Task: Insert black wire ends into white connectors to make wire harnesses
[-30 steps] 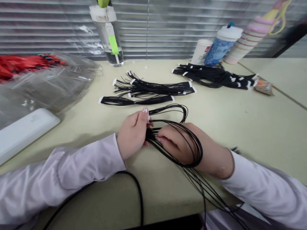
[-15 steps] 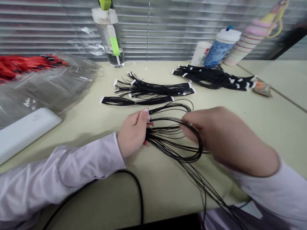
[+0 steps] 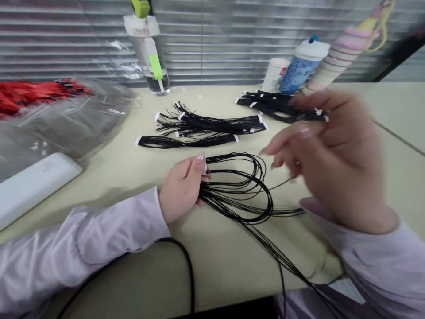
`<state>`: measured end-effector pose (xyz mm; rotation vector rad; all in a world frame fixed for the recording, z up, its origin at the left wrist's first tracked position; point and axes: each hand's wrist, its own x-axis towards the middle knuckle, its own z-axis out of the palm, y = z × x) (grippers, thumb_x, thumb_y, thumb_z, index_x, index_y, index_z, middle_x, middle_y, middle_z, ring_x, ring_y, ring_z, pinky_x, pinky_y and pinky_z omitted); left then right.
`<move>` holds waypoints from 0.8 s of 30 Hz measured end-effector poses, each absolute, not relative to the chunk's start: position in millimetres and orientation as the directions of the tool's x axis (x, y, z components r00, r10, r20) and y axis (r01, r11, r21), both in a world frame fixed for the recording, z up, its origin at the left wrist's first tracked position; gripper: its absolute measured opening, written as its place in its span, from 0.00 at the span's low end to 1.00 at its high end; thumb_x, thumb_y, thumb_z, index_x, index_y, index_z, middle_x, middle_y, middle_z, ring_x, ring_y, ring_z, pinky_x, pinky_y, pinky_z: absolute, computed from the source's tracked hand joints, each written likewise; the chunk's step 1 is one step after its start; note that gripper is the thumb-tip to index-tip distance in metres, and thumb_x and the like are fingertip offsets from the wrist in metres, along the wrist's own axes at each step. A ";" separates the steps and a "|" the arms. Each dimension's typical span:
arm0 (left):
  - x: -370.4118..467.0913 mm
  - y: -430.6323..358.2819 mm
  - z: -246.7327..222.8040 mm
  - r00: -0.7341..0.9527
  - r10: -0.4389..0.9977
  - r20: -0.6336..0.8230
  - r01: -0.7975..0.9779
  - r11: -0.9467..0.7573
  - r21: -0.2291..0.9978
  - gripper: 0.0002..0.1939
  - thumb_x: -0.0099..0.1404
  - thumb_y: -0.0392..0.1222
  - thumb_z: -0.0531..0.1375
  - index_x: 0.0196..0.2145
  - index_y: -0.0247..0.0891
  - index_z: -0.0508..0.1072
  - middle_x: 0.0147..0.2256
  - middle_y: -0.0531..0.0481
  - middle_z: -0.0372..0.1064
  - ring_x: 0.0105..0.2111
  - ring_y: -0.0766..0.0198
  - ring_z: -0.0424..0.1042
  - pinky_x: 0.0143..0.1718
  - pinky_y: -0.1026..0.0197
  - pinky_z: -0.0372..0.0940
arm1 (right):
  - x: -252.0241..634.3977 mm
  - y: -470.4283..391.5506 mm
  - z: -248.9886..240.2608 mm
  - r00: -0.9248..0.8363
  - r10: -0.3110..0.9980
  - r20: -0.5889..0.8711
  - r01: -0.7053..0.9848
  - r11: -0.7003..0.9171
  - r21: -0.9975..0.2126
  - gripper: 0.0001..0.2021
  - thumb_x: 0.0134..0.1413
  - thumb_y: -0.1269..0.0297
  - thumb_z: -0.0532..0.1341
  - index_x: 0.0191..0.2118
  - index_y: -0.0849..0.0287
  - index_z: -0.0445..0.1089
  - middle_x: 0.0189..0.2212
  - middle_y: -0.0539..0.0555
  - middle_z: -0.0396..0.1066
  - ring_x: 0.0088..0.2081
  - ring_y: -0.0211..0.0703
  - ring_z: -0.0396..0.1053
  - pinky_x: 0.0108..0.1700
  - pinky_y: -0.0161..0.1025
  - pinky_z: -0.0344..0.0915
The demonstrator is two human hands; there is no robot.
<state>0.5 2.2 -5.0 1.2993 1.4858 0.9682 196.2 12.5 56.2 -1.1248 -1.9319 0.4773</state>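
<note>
A pale table is seen from above, with a person's two bare hands over it. The black wires are gathered in the left hand, near the middle of the scene. They are gripped closely at one end, with the thumb laid over a white connector. From this grip, the wires are spread to the right in two wide loops, and a loose strand group is trailed down past the near edge of the table.

The right hand is raised to the right of the loops and is blurred. Its fingers are loosely curled and parted. One thin wire is extended close to its fingertips, but whether it is touched cannot be told. Lilac sleeves are worn on both arms.

Just beyond the left hand, a flat black bundle with white ends is laid crosswise. Behind it, a looser, frayed bundle is placed. A further dark pile is set at the far right, partly hidden by the right hand.

On the left, red strands are laid on clear plastic bags, with a long white case nearer. A thick black cable is curved along the near side, partly covered by the left sleeve.

Along the far edge, a clear bottle with a green strip is stood left of centre. At the right, a small white container, a blue patterned cup and a pink-striped item are lined up before window blinds.
</note>
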 end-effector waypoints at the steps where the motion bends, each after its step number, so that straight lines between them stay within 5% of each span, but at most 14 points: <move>1: 0.3 1.8 -4.9 -0.032 0.990 -0.134 0.282 0.138 0.950 0.25 0.60 0.62 0.47 0.28 0.36 0.65 0.25 0.49 0.65 0.16 0.69 0.65 0.07 0.68 0.60 | 192.1 12.3 51.9 -0.300 0.850 0.432 0.534 0.525 -0.662 0.10 0.61 0.66 0.49 0.47 0.54 0.57 0.29 0.48 0.69 0.24 0.31 0.63 0.26 0.33 0.58; 4: -0.5 0.7 -5.3 -0.011 0.994 -0.105 0.305 0.103 0.947 0.25 0.61 0.62 0.46 0.27 0.36 0.65 0.24 0.50 0.65 0.14 0.70 0.63 0.07 0.68 0.61 | 181.7 13.0 40.9 -0.450 0.822 0.350 0.569 0.565 -0.597 0.05 0.54 0.70 0.56 0.30 0.60 0.67 0.26 0.49 0.69 0.28 0.32 0.64 0.31 0.32 0.61; 7: -1.3 -0.2 -5.4 0.024 0.998 -0.061 0.327 0.049 0.944 0.23 0.62 0.60 0.45 0.27 0.37 0.64 0.23 0.51 0.64 0.14 0.70 0.63 0.08 0.69 0.59 | 174.0 12.1 32.7 -0.471 0.802 0.367 0.552 0.592 -0.587 0.08 0.53 0.74 0.55 0.35 0.59 0.71 0.31 0.50 0.70 0.33 0.34 0.67 0.35 0.32 0.62; 10: -1.5 -1.2 -4.5 0.055 0.998 -0.032 0.347 0.011 0.938 0.22 0.63 0.58 0.45 0.26 0.37 0.63 0.22 0.52 0.64 0.15 0.70 0.63 0.08 0.69 0.58 | 167.9 9.8 27.3 -0.387 0.843 0.373 0.553 0.536 -0.638 0.08 0.52 0.72 0.57 0.38 0.58 0.70 0.29 0.49 0.71 0.28 0.33 0.66 0.31 0.31 0.61; 24: -1.7 -2.3 -2.8 0.153 0.987 0.047 0.430 -0.110 0.896 0.21 0.66 0.54 0.43 0.23 0.38 0.59 0.18 0.55 0.59 0.14 0.72 0.60 0.13 0.69 0.56 | 159.8 13.3 23.9 -0.360 0.863 0.354 0.536 0.502 -0.679 0.05 0.47 0.69 0.60 0.31 0.59 0.62 0.22 0.45 0.69 0.23 0.30 0.61 0.29 0.30 0.57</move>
